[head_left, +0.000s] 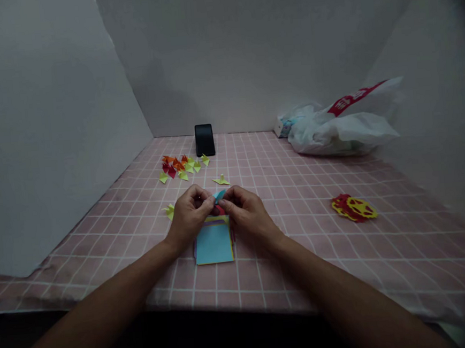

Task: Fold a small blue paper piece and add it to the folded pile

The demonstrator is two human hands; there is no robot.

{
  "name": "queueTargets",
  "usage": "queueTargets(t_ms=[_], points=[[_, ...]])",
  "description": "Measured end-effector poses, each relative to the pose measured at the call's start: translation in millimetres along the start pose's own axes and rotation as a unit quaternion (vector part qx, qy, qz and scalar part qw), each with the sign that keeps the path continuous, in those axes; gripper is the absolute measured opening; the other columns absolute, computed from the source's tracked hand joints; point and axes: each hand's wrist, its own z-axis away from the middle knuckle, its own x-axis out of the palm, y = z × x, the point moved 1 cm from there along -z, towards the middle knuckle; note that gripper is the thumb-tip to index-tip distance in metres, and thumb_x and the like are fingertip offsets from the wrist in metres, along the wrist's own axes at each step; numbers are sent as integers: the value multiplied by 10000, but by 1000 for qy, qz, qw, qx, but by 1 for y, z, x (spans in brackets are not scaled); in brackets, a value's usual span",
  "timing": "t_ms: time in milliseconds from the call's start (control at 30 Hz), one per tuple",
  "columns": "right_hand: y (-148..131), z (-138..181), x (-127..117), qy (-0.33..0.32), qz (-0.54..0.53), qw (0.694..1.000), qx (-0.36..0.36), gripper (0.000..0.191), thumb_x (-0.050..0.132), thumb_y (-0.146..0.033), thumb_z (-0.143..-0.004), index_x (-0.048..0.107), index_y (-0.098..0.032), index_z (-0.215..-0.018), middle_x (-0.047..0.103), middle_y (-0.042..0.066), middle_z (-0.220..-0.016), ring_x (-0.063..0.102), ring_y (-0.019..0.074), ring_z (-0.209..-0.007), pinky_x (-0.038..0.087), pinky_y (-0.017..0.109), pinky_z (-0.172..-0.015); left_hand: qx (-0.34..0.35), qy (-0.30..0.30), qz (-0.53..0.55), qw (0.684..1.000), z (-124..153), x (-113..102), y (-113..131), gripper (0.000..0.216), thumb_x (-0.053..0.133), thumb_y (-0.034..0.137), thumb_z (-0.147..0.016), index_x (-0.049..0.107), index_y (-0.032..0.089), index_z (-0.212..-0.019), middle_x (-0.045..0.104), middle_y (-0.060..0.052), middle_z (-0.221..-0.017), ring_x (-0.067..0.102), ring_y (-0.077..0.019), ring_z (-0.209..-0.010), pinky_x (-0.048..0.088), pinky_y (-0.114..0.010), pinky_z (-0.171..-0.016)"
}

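Observation:
Between the fingertips of both hands is a small folded piece of blue origami paper [219,195]. My left hand [193,209] pinches its left side, and my right hand [245,210] grips the right side with thumb and fingers. Just below them lies a stack of square origami paper [214,244], blue on top with yellow and purple edges showing. A bit of red paper [220,210] shows under the fingers. Left of my left hand sits a yellow folded paper piece [170,211], partly covered. Beyond the hands stands another yellow folded paper [222,180].
Several red, orange and yellow folded paper pieces [179,166] are grouped at the back left. A black phone [204,139] leans behind them. At the back right lies a white plastic bag [342,130]; red and yellow cut-out discs [355,208] rest nearer. White panels surround the checked tablecloth [290,191].

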Motion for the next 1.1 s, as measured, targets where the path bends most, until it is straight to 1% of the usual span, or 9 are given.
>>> queueTargets(t_ms=[133,233,400,533,700,867,967,1033,1100], points=[[2,-1,-1,12,-12,1000,-11,136,621,-305,-848,554,-211,-777,583,8,-769,537,153,-716,450,273,-630,-20,-20,20,999,2,4,5,258,729,302,-777,504,182,-741,566,45,-684,624,-94,-554,547,-223,-551],[0,1,-1,24,-27,999,-3,132,627,-300,-833,541,-213,-784,547,-11,-730,515,136,-658,436,257,-580,-34,-39,28,998,3,6,5,245,730,274,-759,500,191,-785,537,63,-690,579,-73,-495,516,-203,-480],[-2,1,-1,17,-78,996,37,174,629,-349,-829,528,-212,-793,526,-31,-691,484,108,-549,422,243,-494,-49,-59,47,996,4,7,4,217,707,235,-761,509,188,-835,555,59,-713,573,-61,-498,511,-197,-495],[-2,0,-2,25,-90,995,31,182,636,-368,-825,556,-205,-825,540,-18,-740,511,117,-614,443,243,-526,-51,-64,61,995,4,8,5,256,726,233,-753,520,189,-897,588,49,-736,587,-67,-518,512,-195,-501],[0,0,-2,24,-82,996,30,155,626,-351,-842,597,-199,-853,571,1,-785,517,126,-663,437,247,-560,-46,-98,68,992,3,9,4,376,724,230,-767,562,188,-1105,605,36,-751,606,-82,-555,523,-203,-526],[0,-1,-2,21,-79,996,20,163,627,-349,-840,592,-192,-813,565,-3,-760,505,123,-651,417,244,-555,-58,-110,58,991,4,6,1,305,690,302,-837,598,168,-1094,611,25,-730,609,-82,-566,522,-201,-557],[1,-1,-1,16,-74,997,20,169,625,-350,-838,581,-194,-790,549,-12,-726,490,118,-623,407,241,-544,-68,-99,58,991,3,6,1,288,661,364,-872,609,174,-1082,606,22,-750,601,-76,-554,523,-200,-550],[1,0,0,15,-76,997,25,167,626,-348,-837,576,-195,-791,544,-15,-720,482,112,-604,404,239,-532,-72,-85,59,992,3,6,1,273,663,381,-871,619,175,-1045,600,18,-777,580,-67,-540,522,-198,-530],[1,1,1,11,-76,997,31,160,629,-344,-834,575,-197,-801,541,-18,-719,477,107,-586,405,236,-518,-77,-73,59,993,3,6,1,260,659,402,-874,622,176,-997,576,24,-757,557,-65,-535,522,-196,-515]])
